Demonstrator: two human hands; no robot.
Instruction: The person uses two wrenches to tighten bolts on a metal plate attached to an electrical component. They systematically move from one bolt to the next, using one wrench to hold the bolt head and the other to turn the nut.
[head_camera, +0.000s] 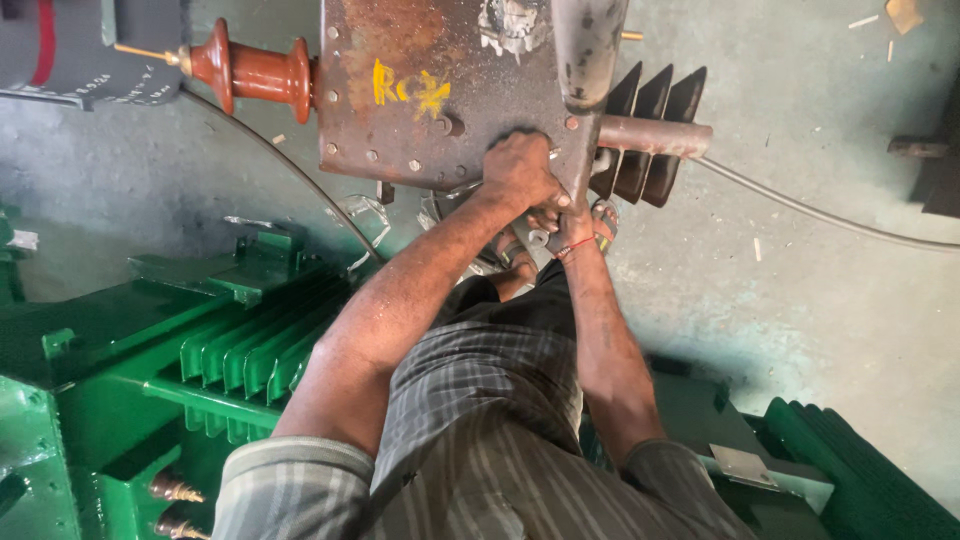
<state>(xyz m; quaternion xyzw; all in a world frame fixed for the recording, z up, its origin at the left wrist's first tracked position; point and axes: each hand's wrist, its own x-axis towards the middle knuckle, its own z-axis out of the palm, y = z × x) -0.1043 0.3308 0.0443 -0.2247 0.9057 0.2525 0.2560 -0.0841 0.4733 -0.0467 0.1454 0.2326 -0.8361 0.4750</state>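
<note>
At near edge of rusty lid (420, 70) | left hand (520, 165) gripping rim | right hand (572, 225) beneath, grip unclear

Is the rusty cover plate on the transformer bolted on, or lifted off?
On, apparently: the rusty cover plate lies flat with bolt heads along its edges. The left hand presses its near edge; the right hand is mostly hidden below.

Floor (830, 300) was bare concrete, grey-green, stained and scuffed, with small pale chips scattered near the upper right. A thin grey cable (830, 215) ran across it toward the right edge. A green finned transformer tank (200, 350) stood at lower left, a second green finned unit (850, 470) at lower right. A grey housing with a red stripe (80, 50) sat at upper left. Light was even and diffuse.
</note>
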